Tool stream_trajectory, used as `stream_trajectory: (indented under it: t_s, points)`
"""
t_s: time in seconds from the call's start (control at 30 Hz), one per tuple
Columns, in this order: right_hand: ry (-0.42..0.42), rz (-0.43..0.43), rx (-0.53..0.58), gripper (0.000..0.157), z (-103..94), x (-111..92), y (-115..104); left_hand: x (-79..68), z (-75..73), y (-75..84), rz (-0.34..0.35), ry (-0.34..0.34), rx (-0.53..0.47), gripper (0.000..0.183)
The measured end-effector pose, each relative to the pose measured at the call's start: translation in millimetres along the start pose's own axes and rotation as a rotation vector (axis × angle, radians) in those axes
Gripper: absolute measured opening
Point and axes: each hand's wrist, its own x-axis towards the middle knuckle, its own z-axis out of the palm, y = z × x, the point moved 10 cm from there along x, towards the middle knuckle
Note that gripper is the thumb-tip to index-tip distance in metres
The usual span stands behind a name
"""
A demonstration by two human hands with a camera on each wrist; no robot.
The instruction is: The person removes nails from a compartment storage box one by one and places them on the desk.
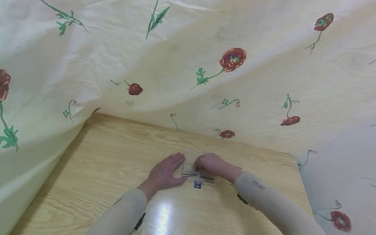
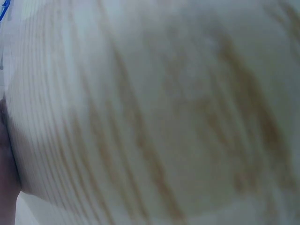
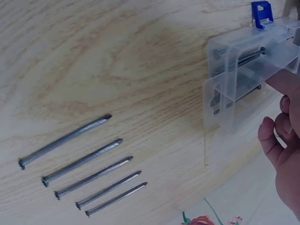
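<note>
A clear plastic box with a blue latch lies on the table and holds several steel nails. At its left side my left hand rests on the tabletop, fingers extended and thumb near the front corner. My right hand reaches in from the right. In the right wrist view its index finger goes into the box while the other fingers are bent. That fingertip is hidden, so whether it pinches a nail does not show. The left wrist view shows mostly blurred wood and an edge of the left hand.
Several loose nails lie in a row on the wooden table, to the right of the box. A flowered cloth hangs behind the table and along both sides.
</note>
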Motion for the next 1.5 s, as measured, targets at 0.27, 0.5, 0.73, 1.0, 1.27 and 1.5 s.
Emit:
stream_trajectory:
  t_s: [0.27,0.5,0.73,1.0,1.27,1.5]
  points:
    - [-0.067,0.024,-0.001,0.009,3.9,4,2,-1.3,0.0,-0.7,0.008,-0.002,-0.003,0.082]
    - [-0.127,0.054,-0.021,0.009,10.5,6,3,-2.7,1.3,-0.3,0.022,-0.002,0.006,0.083]
    - [-0.073,-0.026,-0.131,0.006,4.5,4,-9,-2.9,2.0,-0.1,0.018,0.000,-0.019,0.083]
    - [-0.063,-0.055,-0.146,0.005,5.3,7,-10,-1.9,-0.6,-0.2,0.028,0.018,-0.004,0.082]
    - [-0.111,-0.026,-0.105,0.004,10.0,3,-4,-2.4,3.0,0.7,0.032,-0.009,0.001,0.084]
    - [-0.017,0.022,0.046,0.006,-0.8,0,4,-2.9,2.6,1.2,0.035,0.002,0.026,0.084]
